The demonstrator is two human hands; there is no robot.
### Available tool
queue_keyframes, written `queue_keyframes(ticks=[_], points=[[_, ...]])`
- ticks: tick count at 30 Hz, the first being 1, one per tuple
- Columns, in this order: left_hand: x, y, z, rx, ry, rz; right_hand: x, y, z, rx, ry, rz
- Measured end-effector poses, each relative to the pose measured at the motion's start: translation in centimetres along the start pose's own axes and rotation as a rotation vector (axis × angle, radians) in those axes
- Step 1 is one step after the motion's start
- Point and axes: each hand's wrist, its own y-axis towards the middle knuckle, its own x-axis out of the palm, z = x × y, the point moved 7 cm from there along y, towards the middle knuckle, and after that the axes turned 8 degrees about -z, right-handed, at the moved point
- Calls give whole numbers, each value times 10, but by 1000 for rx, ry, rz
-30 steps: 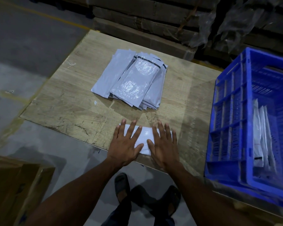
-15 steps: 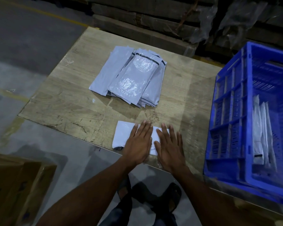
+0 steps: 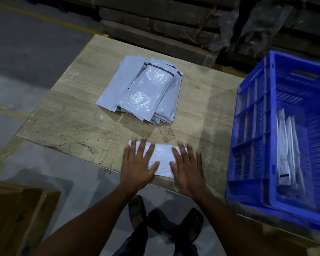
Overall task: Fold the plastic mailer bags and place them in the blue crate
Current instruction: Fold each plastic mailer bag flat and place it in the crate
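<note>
Left hand (image 3: 138,166) and right hand (image 3: 187,168) are both lying flat, palms down, fingers straight and spread, pressing on the folded mailer bag (image 3: 162,159) — neither is curling round or pinching anything. L hand is covering the bag's left end, R hand its right end; a white strip of the bag is showing between the two thumbs. The bag is lying on the wooden table (image 3: 67,126), close to the near edge, long side running left-right.

Further back on the table, approx. centre, the stack of unfolded mailer bags (image 3: 146,93) is sitting fanned out, top bag glossy w/ a dark strip across its far end. Stack and folded bag are well apart, bare tabletop between them.

The blue crate (image 3: 251,137) is standing to the right, just beside the table's right edge; whether it is resting on the table cannot be told. Inside it, folded bags in the crate (image 3: 286,150) are leaning upright against the near-left wall, several side by side — exact count unclear.

A cardboard box (image 3: 17,218) is sitting at bottom left, on the floor. Stacked cardboard and loose plastic sheeting (image 3: 229,21) are lining the background behind the table. The person's sandalled feet (image 3: 164,220) are showing below the table edge.
</note>
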Motion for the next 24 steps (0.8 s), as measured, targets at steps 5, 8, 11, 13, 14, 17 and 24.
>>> queue_keyframes(ticks=[5, 8, 11, 13, 14, 17, 24], points=[[-3, -2, 0, -13, 28, 1, -10, 9, -22, -2, -70, 22], [0, -3, -3, -11, 20, -2, -10, 11, -40, -134, -41, 15], [-1, -4, -2, -9, 16, 20, 0, 8, -21, -111, 39, -4], [-1, -3, -1, -5, 14, 32, 1, 5, -9, -89, 49, 12], [0, -3, -2, -7, 13, 37, 0, 4, -8, -89, 47, 15], [-1, -2, -2, -7, 7, 37, -1, 4, -12, -87, 49, 3], [4, -1, -4, 12, -29, -4, 1, 4, -11, -82, 96, -133]])
